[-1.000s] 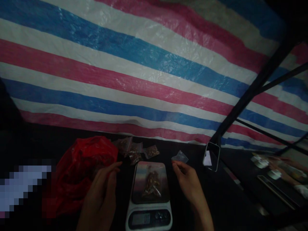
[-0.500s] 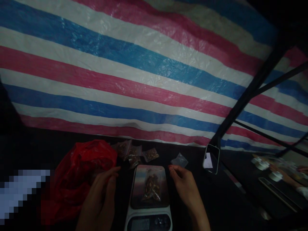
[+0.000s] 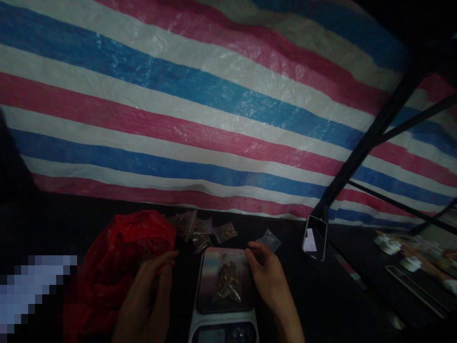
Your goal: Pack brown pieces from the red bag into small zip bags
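Lying on the plate of the scale (image 3: 223,318), a clear bag (image 3: 229,278) of brown pieces sits right of centre, lower part bunched and shiny. It looks light and limp, slick on the outside, the loose contents likely to shift if it tips; the flatter upper edge seems the best place to pinch. The right hand (image 3: 269,276) is just beside the plate's right edge, loosely curled, thumb and forefinger a little apart, nothing showing between them; whether the tips touch the scale, I can't tell. Across on the left, the left hand (image 3: 148,295) has its fingers stretched and thumb apart, gripping nothing that shows, in front of the red bag (image 3: 107,267). Behind the scale, more filled bags (image 3: 202,227) overlap, and a flat clear packet (image 3: 270,241) lies beyond the right fingers. Farther right, a phone (image 3: 316,238) stands tilted, and another person's hand (image 3: 421,262) blurs into the gloom. The scale's display is cut by the bottom edge, its digits unreadable; the red bag's inside is lost in shadow, and coarse blocks mask something at far left.
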`<action>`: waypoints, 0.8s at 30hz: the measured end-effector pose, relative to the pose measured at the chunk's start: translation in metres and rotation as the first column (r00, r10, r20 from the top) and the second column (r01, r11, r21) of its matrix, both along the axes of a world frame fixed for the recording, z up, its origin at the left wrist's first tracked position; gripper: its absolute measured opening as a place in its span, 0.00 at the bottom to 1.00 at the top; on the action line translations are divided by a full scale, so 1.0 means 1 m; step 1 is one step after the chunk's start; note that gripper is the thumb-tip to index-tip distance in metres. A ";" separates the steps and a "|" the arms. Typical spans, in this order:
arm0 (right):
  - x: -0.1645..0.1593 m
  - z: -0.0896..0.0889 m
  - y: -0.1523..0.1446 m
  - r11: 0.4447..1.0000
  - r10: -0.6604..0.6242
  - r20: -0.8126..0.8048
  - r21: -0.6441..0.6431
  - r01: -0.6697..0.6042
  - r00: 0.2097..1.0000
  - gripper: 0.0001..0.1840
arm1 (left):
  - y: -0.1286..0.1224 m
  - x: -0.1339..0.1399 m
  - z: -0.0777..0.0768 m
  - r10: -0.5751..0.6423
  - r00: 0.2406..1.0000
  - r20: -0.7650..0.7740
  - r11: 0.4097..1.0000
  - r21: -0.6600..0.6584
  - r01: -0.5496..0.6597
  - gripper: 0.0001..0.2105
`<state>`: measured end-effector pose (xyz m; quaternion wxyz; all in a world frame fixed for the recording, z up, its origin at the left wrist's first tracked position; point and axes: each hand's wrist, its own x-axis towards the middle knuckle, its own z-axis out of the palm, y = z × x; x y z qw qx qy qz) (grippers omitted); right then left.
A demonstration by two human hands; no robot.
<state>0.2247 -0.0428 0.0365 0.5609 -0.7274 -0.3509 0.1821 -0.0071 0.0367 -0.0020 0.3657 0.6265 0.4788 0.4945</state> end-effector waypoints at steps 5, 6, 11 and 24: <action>-0.010 -0.007 0.010 1.000 -0.022 -0.045 0.020 0.023 0.999 0.26 | 0.003 -0.003 -0.015 -0.051 0.998 -0.040 0.999 0.013 0.052 0.20; -0.011 -0.008 0.011 0.999 -0.020 -0.058 0.026 0.021 0.998 0.25 | 0.003 -0.002 -0.016 -0.048 0.998 -0.047 0.999 0.015 0.049 0.21; -0.017 -0.002 0.013 0.995 0.057 -0.131 0.092 -0.045 0.990 0.26 | -0.006 0.008 -0.005 -0.104 0.993 -0.053 0.994 0.041 0.106 0.21; -0.075 0.023 0.030 0.923 0.328 -0.221 0.282 -0.262 0.919 0.21 | -0.012 0.001 -0.014 -0.214 0.976 -0.049 0.965 0.146 0.219 0.15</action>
